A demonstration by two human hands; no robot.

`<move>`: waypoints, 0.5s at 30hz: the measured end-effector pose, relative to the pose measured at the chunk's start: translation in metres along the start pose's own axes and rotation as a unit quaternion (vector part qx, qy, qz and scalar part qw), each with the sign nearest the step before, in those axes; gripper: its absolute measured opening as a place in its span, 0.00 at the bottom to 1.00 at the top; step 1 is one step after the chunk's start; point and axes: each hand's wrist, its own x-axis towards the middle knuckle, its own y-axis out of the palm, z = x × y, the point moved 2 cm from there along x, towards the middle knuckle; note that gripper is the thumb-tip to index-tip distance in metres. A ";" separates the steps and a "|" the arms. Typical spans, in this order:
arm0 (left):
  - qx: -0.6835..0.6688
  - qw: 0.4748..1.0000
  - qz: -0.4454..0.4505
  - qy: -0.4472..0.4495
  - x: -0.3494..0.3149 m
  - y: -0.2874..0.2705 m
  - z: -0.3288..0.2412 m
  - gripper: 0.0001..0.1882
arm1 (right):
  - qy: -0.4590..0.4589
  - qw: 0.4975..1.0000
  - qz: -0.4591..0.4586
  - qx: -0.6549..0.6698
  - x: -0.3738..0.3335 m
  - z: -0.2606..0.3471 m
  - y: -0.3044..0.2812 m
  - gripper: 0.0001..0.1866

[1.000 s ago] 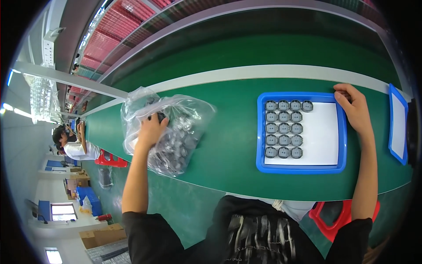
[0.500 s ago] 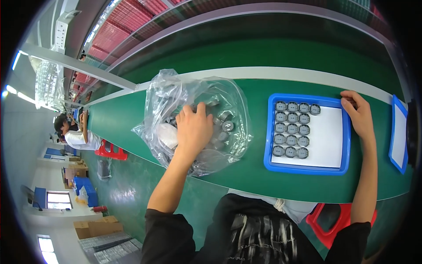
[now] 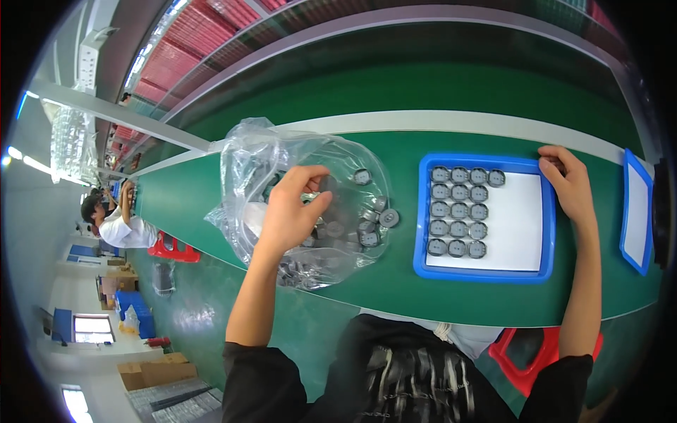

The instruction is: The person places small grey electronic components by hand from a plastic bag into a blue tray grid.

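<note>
My left hand (image 3: 293,210) hovers over a clear plastic bag (image 3: 247,151), fingers curled and thumb held apart, with nothing visible between them. Inside the bag and at its mouth lie loose grey round knob-like parts (image 3: 369,238); one round part (image 3: 388,218) lies at the bag's right edge. To the right, a blue tray (image 3: 419,247) lined with white holds rows of grey round parts (image 3: 459,210) on its left side. My right hand (image 3: 570,182) grips the tray's far right corner, fingers bent at the rim.
Another blue tray (image 3: 625,211) with a white liner stands at the far right of the green table (image 3: 352,299). A pale rail (image 3: 423,121) runs along the back. At the far left sits a co-worker (image 3: 120,229); a red stool (image 3: 522,363) is below the table's front edge.
My left hand has lifted from among the parts, and its thumb has spread apart. Several parts have shifted toward the bag's right side. My right hand stays at the tray's corner.
</note>
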 end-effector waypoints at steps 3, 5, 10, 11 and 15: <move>0.040 0.998 0.007 0.043 -0.003 0.001 -0.003 0.18 | -0.011 1.000 0.006 -0.003 0.001 -0.016 0.002 0.14; 0.081 0.989 -0.035 0.121 -0.006 0.011 0.007 0.15 | -0.040 0.999 -0.003 0.011 0.006 -0.040 0.005 0.14; -0.019 0.996 -0.001 0.090 0.012 0.035 -0.009 0.12 | -0.044 0.998 -0.019 0.040 0.005 -0.070 -0.010 0.13; -0.014 0.996 -0.011 0.087 0.011 0.036 -0.009 0.12 | -0.021 0.998 -0.010 0.057 0.007 -0.071 -0.008 0.13; -0.073 0.991 -0.024 0.112 0.002 0.041 -0.015 0.12 | -0.026 0.998 -0.016 0.046 0.011 -0.066 -0.008 0.13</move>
